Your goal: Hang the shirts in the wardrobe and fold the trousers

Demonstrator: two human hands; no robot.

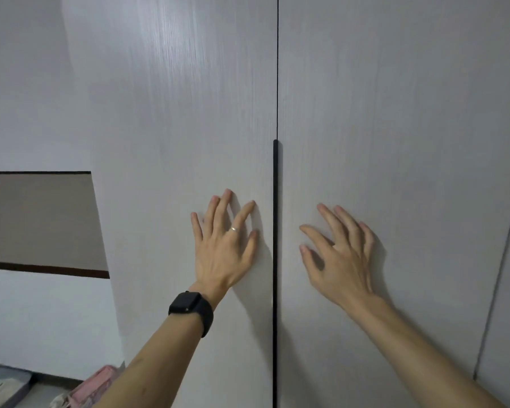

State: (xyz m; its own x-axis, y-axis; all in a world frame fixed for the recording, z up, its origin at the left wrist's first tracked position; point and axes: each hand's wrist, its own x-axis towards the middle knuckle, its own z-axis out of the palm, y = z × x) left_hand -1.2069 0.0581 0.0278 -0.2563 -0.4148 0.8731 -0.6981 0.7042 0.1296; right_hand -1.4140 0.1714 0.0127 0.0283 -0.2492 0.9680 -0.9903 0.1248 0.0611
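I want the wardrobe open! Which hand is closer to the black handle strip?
Left. The left hand sits just left of the black handle strip; the right hand rests on the right door, slightly farther away.

Lone head-worn wide-angle view, close up and square-on to the closed wardrobe doors (395, 113).

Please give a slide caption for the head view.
Left hand and right hand rest open on closed wardrobe doors, either side of the black strip.
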